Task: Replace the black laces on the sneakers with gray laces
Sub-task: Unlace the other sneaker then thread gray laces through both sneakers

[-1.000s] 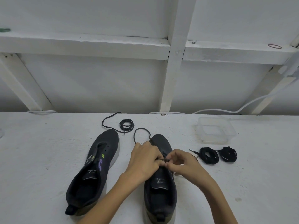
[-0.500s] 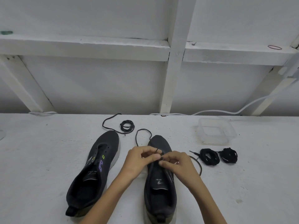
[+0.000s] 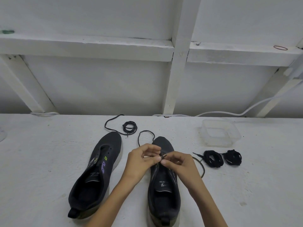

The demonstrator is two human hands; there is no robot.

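Where fingers (image 3: 157,159) meet, they pinch lace (image 3: 144,131)

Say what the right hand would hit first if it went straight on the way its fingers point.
Probably the left hand: the right hand points leftward at its fingertips, nearly touching over the sneaker, with the lace pinched between. Depth is unclear.

Head view looks forward and down, close over the table (image 3: 41,161).

matt knit sneakers (image 3: 96,174), rough painted table (image 3: 41,161), clear plastic tub (image 3: 220,133)
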